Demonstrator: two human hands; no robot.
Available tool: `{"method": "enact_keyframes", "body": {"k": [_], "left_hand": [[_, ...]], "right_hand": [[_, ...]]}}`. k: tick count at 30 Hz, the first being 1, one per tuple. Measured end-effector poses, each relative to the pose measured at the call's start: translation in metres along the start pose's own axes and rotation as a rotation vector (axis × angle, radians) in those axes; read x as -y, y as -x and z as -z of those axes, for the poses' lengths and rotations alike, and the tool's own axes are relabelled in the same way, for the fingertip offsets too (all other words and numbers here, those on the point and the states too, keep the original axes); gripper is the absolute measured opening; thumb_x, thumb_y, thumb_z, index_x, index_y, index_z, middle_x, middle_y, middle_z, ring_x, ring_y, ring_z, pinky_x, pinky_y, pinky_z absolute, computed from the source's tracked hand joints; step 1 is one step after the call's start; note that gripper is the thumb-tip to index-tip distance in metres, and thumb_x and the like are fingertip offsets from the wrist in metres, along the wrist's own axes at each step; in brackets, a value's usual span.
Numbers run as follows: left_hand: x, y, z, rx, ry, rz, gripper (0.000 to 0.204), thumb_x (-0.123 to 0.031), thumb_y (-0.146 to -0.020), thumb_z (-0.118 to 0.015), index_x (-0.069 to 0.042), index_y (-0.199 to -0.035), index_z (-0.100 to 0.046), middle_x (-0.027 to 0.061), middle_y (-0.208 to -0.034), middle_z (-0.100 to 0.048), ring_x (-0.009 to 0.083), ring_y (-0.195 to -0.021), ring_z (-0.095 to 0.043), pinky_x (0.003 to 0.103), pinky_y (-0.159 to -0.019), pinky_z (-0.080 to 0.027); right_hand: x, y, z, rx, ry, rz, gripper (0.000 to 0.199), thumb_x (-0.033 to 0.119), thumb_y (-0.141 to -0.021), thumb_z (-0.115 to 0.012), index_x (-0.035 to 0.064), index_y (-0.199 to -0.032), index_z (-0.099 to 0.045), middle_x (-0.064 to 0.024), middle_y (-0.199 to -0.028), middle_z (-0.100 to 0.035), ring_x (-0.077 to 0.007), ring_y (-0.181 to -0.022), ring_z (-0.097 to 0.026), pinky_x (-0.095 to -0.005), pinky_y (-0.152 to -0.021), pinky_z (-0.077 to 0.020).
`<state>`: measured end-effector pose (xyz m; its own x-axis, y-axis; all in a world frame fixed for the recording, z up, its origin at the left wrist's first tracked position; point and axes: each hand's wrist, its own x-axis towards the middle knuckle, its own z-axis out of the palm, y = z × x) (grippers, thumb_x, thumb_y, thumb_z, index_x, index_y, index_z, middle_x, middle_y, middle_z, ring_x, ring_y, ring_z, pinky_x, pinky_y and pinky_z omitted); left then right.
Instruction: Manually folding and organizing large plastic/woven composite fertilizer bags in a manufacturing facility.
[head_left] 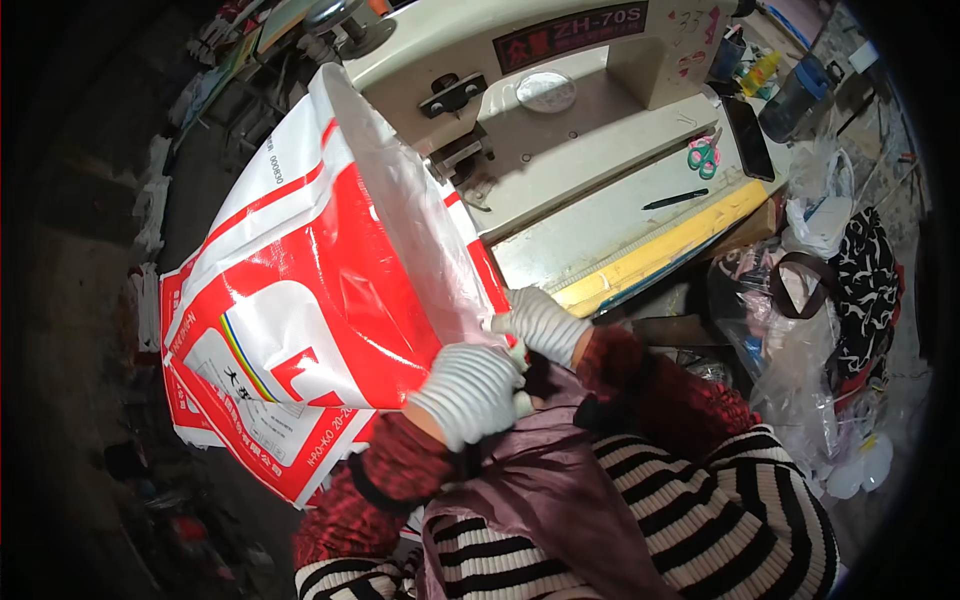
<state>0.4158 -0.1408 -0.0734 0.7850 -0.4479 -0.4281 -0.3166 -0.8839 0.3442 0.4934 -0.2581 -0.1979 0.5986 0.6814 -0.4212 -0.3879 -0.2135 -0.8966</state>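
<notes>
A large red and white printed sack point(340, 260) spreads out left of my body, its mouth gaping to show a pale inside. My left hand point(468, 395), in a ribbed white glove, is closed on the sack's near edge. Close beside it, my right hand point(545, 325), gloved the same way, is closed on the rim of the mouth. The fingertips of both hands are partly hidden by the gloves and folds. The sack's far upper corner rests against the head of a cream industrial sewing machine point(610, 95).
On the machine table point(560, 245) lie a black pen point(675, 199), green-handled scissors point(704, 155) and a dark phone point(748, 138). A yellow strip point(660, 250) lines its near edge. A dark bottle point(797, 98) stands far right; plastic bags point(800, 390) and a patterned black bag point(866, 290) are piled at right.
</notes>
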Motion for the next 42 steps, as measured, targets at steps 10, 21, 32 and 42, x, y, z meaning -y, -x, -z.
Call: {"method": "enact_keyframes", "body": {"k": [10, 21, 32, 42], "left_hand": [[0.042, -0.053, 0.014, -0.045, -0.495, 0.162, 0.017, -0.014, -0.080, -0.056, -0.007, -0.084, -0.072, 0.0130, -0.076, -0.069, 0.0274, -0.068, -0.068, 0.043, -0.054, -0.052], [0.167, -0.082, -0.003, 0.078, -0.343, 0.596, 0.028, -0.024, -0.091, -0.046, -0.008, -0.104, -0.066, 0.0176, -0.096, -0.067, 0.0315, -0.092, -0.065, 0.043, -0.079, -0.052], [0.053, 0.099, -0.015, -0.943, 0.546, 0.254, 0.029, -0.028, -0.085, -0.061, 0.001, -0.091, -0.061, 0.0158, -0.077, -0.063, 0.0275, -0.072, -0.065, 0.036, -0.063, -0.053], [0.226, 0.269, 0.115, -1.980, 1.160, 0.127, 0.016, -0.015, -0.090, -0.055, -0.003, -0.099, -0.062, 0.0079, -0.081, -0.065, 0.0235, -0.075, -0.063, 0.034, -0.067, -0.050]], "right_hand": [[0.033, -0.065, 0.008, -0.130, 0.508, 0.058, 0.047, 0.046, -0.070, -0.066, 0.0027, -0.088, -0.067, -0.0242, -0.085, -0.065, -0.0408, -0.085, -0.063, -0.0437, -0.078, -0.0484], [0.105, -0.043, -0.025, -0.173, 0.126, 0.593, 0.041, 0.018, -0.078, -0.073, -0.0005, -0.109, -0.056, -0.0079, -0.085, -0.066, -0.0114, -0.078, -0.060, -0.0256, -0.071, -0.0483], [0.178, -0.003, -0.045, 0.057, -0.114, 0.728, 0.013, 0.013, -0.081, -0.070, 0.0077, -0.081, -0.058, -0.0003, -0.080, -0.063, -0.0085, -0.077, -0.056, -0.0260, -0.075, -0.0464], [0.156, 0.028, -0.061, 0.002, -0.393, 0.545, 0.013, 0.014, -0.083, -0.070, 0.0061, -0.087, -0.060, 0.0014, -0.083, -0.063, -0.0060, -0.076, -0.056, -0.0236, -0.075, -0.0465]]}}
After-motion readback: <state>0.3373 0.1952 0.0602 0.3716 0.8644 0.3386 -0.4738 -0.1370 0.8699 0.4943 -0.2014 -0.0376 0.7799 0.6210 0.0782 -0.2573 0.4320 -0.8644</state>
